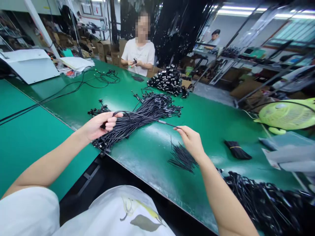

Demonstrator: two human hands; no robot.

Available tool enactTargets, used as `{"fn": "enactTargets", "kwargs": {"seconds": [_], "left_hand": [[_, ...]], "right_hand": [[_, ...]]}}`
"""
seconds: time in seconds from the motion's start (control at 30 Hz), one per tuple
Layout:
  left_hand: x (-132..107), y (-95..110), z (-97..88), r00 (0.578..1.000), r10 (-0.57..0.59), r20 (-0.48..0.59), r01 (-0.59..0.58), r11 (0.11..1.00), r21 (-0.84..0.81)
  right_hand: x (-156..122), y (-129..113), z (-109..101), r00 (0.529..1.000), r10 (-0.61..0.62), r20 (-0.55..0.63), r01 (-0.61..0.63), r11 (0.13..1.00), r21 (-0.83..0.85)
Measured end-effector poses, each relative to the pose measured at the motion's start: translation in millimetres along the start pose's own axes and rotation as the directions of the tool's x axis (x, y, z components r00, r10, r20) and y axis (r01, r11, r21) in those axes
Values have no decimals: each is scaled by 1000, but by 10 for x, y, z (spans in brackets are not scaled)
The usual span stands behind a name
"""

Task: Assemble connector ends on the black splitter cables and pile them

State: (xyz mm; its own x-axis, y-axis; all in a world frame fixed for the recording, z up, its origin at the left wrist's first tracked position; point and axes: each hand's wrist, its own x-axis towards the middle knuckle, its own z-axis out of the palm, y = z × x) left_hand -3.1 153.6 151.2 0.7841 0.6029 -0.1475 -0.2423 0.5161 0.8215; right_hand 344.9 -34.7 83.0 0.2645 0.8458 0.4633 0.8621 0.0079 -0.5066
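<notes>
A black cable (145, 116) with a grey sleeve on it stretches between my two hands. My left hand (104, 124) is wrapped round one end of it, near the left side of a big heap of black cables (140, 119). The cable's other part is pinched between the fingertips of my right hand (190, 139), above the table. Under and beside my right hand lies a loose bunch of thin black ties (182, 158). What sits inside my left fist is partly hidden by the fingers.
Coiled cables are piled at the lower right (265, 196), near a banded black bundle (237, 150). A green fan (287, 114) stands at the right edge. Bundled cables (167, 80) form a mound at the back, beside a seated co-worker (139, 55). Long cables (81, 82) trail across the left.
</notes>
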Motion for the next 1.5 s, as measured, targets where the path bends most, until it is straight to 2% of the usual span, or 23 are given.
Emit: {"fn": "enactTargets", "kwargs": {"seconds": [0.07, 0.13, 0.17, 0.23, 0.3, 0.33, 0.37, 0.4, 0.5, 0.57, 0.63, 0.73, 0.83, 1.03, 1.17, 1.27, 1.37, 1.5], "left_hand": [[-23, -70, -34, 997, -36, 69, 26, 989, 146], [-65, -94, -75, 985, -96, 141, 38, 929, 368], [-91, -91, -98, 977, -142, 161, 40, 857, 513], [-152, -69, -143, 966, -209, 150, 10, 614, 789], [-213, -57, -172, 973, -193, 125, -44, 376, 926], [-237, -61, -175, 980, -160, 122, -62, 335, 940], [-253, -72, -170, 987, -110, 120, -72, 366, 928], [-258, -89, -156, 992, -48, 113, -78, 456, 886], [-192, -157, -83, 988, 145, 43, -143, 798, 585], [-96, -196, -33, 978, 209, -10, -191, 912, 364], [7, -222, 5, 978, 206, -44, -193, 961, 200], [111, -236, 43, 984, 175, -40, -174, 984, 21], [136, -217, 78, 990, 136, -28, -137, 988, -67], [113, -212, 165, 992, 112, -59, -117, 988, -98], [170, -322, 217, 992, 127, -2, -127, 990, -66], [260, -398, 245, 988, 148, 37, -143, 984, -110], [331, -418, 271, 991, 128, 25, -123, 982, -142], [346, -390, 297, 997, 82, -8, -82, 990, -110]], "right_hand": [[-55, 67, -77, 998, 36, -49, -35, 999, 17], [-86, 107, -155, 994, 76, -76, -74, 997, 25], [-101, 126, -191, 991, 98, -94, -96, 995, 29], [-138, 171, -248, 980, 144, -139, -140, 989, 35], [-190, 220, -277, 968, 169, -184, -167, 986, 24], [-221, 236, -277, 966, 165, -200, -167, 986, 7], [-254, 240, -269, 968, 146, -205, -153, 988, -20], [-287, 227, -254, 974, 113, -198, -126, 990, -56], [-379, 74, -189, 993, -41, -110, 18, 979, -205], [-425, -89, -158, 990, -138, -21, 125, 944, -304], [-457, -239, -148, 978, -202, 45, 204, 905, -373], [-482, -359, -163, 964, -253, 78, 262, 875, -408], [-496, -354, -173, 964, -256, 79, 266, 877, -400], [-506, -311, -63, 956, -280, 91, 293, 873, -389], [-505, -416, 30, 938, -318, 135, 345, 852, -394], [-528, -534, 83, 917, -356, 181, 400, 816, -418], [-563, -622, 119, 894, -394, 211, 447, 782, -434], [-589, -617, 117, 900, -386, 202, 435, 794, -424]]}}
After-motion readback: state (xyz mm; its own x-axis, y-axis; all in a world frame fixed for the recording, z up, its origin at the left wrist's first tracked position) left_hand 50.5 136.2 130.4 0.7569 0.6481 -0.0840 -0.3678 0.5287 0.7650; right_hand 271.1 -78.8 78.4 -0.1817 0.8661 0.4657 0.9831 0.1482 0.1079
